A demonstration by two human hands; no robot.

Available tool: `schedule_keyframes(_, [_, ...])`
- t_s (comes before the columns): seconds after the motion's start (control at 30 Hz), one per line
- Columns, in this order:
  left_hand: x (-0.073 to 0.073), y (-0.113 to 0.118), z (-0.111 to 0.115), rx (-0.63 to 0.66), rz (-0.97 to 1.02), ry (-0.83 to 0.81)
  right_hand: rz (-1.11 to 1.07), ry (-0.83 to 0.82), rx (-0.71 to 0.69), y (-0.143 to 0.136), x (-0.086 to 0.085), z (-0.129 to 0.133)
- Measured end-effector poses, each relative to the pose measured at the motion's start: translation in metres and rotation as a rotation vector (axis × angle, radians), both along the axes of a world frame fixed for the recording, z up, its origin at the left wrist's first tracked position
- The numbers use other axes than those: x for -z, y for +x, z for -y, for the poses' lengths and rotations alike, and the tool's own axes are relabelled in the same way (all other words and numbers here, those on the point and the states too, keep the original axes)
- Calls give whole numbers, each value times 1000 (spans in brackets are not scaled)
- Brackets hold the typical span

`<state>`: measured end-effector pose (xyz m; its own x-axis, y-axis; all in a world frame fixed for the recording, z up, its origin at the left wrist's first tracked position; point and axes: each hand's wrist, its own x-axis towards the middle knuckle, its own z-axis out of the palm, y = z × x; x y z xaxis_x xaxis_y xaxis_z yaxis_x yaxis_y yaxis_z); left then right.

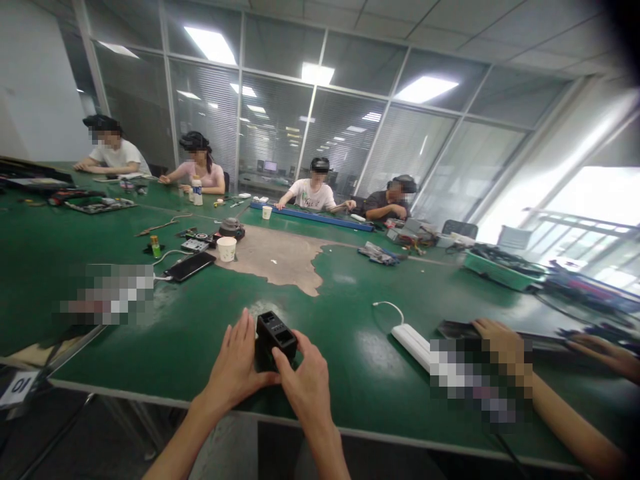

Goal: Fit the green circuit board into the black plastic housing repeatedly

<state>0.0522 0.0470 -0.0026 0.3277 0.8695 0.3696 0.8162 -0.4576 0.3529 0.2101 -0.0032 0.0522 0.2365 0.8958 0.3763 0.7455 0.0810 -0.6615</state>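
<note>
A small black box-shaped device [277, 331], with recessed openings on its upper face, stands on the green table in front of me. My right hand [306, 373] grips its right side, thumb on the near face and fingers curled behind. Along its left side, my left hand [235, 365] is held with the fingers stretched out flat and the thumb pointing toward the box's base. Whether the left palm touches the box I cannot tell. The lower part of the box is partly hidden by my hands.
A white power strip [413, 347] lies to the right, beside another person's hand [503, 343]. A black phone [190, 267], paper cup [227, 249] and green battery [156, 247] are at left. A green basket [500, 270] stands far right. Several people sit across the table [350, 393].
</note>
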Motion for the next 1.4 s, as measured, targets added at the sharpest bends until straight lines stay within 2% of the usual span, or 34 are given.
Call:
schedule_keyframes(0.23, [-10, 2, 4, 22, 17, -25, 87, 16, -17, 0, 8, 5])
schedule_keyframes(0.43, [-8, -2, 4, 41, 7, -27, 82, -8, -29, 3, 5, 5])
schedule_keyframes(0.57, [-9, -3, 4, 43, 23, -12, 86, -62, -35, 4, 16, 5])
schedule_keyframes(0.67, [-12, -3, 4, 42, 22, -24, 61, -37, -21, 4, 24, 6])
schedule_keyframes(0.83, [-11, -3, 4, 18, 0, -33, 38, -31, -31, 0, 26, 3])
schedule_keyframes(1.0, [-8, -3, 3, 11, -17, -37, -5, -26, -11, -7, 21, 2])
schedule_keyframes(1.23, [-5, -2, 1, 7, -17, -63, -159, 154, 63, 1, -11, 1])
schedule_keyframes(1.3, [-4, -2, 0, 7, -21, -73, -171, 186, 118, 11, -12, -2])
schedule_keyframes(1.4, [-4, -2, 0, 9, -21, -72, -139, 175, 193, 28, -1, -7])
